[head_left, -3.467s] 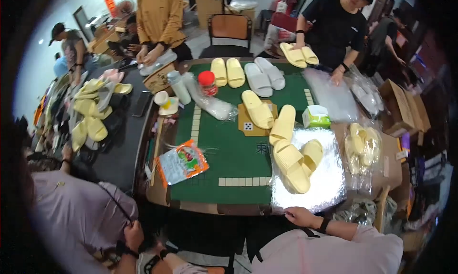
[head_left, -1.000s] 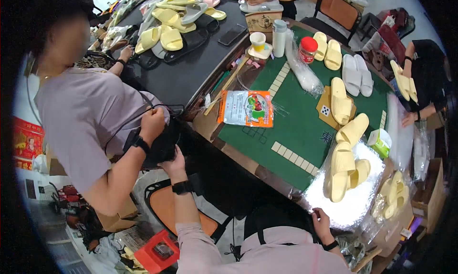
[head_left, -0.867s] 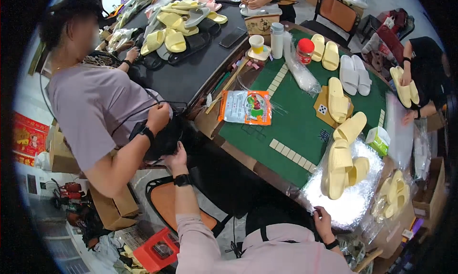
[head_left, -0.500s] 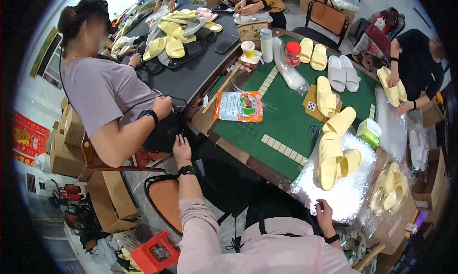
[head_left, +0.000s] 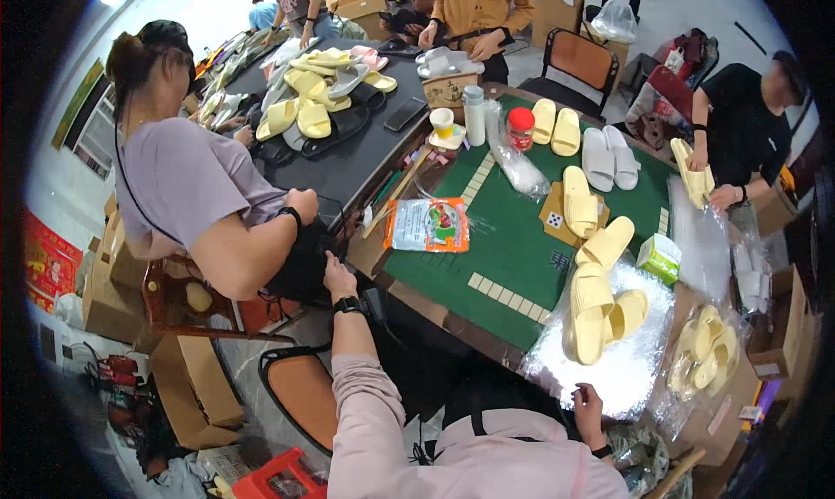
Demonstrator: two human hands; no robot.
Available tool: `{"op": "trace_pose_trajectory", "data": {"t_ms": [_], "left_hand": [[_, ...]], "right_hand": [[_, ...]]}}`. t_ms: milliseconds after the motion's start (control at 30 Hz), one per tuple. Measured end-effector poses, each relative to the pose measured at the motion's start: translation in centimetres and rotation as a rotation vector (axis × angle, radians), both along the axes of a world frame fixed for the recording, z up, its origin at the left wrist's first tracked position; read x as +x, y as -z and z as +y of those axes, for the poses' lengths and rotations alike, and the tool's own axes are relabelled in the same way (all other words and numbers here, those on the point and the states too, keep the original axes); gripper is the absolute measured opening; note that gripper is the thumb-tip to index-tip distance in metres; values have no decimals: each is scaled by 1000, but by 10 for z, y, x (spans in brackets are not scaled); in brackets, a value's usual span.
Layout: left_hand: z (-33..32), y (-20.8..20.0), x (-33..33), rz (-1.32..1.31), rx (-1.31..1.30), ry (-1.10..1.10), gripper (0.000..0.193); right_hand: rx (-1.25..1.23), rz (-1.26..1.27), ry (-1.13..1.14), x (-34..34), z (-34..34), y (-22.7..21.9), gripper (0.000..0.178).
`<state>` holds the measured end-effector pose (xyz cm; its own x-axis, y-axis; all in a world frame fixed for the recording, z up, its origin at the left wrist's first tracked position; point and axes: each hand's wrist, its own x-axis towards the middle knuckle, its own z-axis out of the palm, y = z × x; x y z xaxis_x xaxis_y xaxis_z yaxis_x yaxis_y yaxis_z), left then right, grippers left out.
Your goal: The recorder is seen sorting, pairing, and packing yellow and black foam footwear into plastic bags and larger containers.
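My left hand (head_left: pixel 339 277) is stretched out past the near left corner of the green-topped table (head_left: pixel 504 264), beside the dark clothing of a person in a grey-purple shirt. It is seen edge-on with its fingers extended, and nothing shows in it. Low at the table's near edge, my right hand (head_left: pixel 588 410) has loosely bent fingers, apart and without a thing in them. It is beside the shiny clear plastic wrapping (head_left: pixel 544 360). On that wrapping lie yellow slippers (head_left: pixel 591 312), some overlapping; another yellow slipper (head_left: pixel 581 202) lies farther back.
Grey slippers (head_left: pixel 598 160), a red-lidded jar (head_left: pixel 520 129), an orange packet (head_left: pixel 426 225) and a green-white tissue pack (head_left: pixel 658 257) stand about the table. Bagged yellow slippers (head_left: pixel 703 351) lie at right. A chair (head_left: pixel 300 395) is by my left arm. At far right, a co-worker handles yellow slippers (head_left: pixel 692 173).
My left hand has turned from spread fingers to an edge-on pose. The view has shifted a little; my right hand stays by the wrapping. The person at left has turned farther away.
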<state>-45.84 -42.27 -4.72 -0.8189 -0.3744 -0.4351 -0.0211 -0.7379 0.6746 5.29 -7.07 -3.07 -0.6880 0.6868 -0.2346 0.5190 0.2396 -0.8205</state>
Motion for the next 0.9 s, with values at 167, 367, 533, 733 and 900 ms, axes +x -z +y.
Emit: {"op": "trace_pose_trajectory", "data": {"t_ms": [167,367,533,733,900], "left_hand": [[-1,3,-26,-110,-18,47,65],[-21,17,-41,-152,-277,259,61],[52,-21,-41,-235,-62,199,53],[19,28,-88,136,-43,119,57],[-45,15,-139,254,580,-20,57]], "right_hand": [[16,-10,19,-9,-4,-8,17],[71,-24,15,-10,-10,-1,16],[34,-35,131,-7,-11,3,16],[17,-66,68,-22,-17,-1,16],[19,-63,3,-22,-17,1,16]]}}
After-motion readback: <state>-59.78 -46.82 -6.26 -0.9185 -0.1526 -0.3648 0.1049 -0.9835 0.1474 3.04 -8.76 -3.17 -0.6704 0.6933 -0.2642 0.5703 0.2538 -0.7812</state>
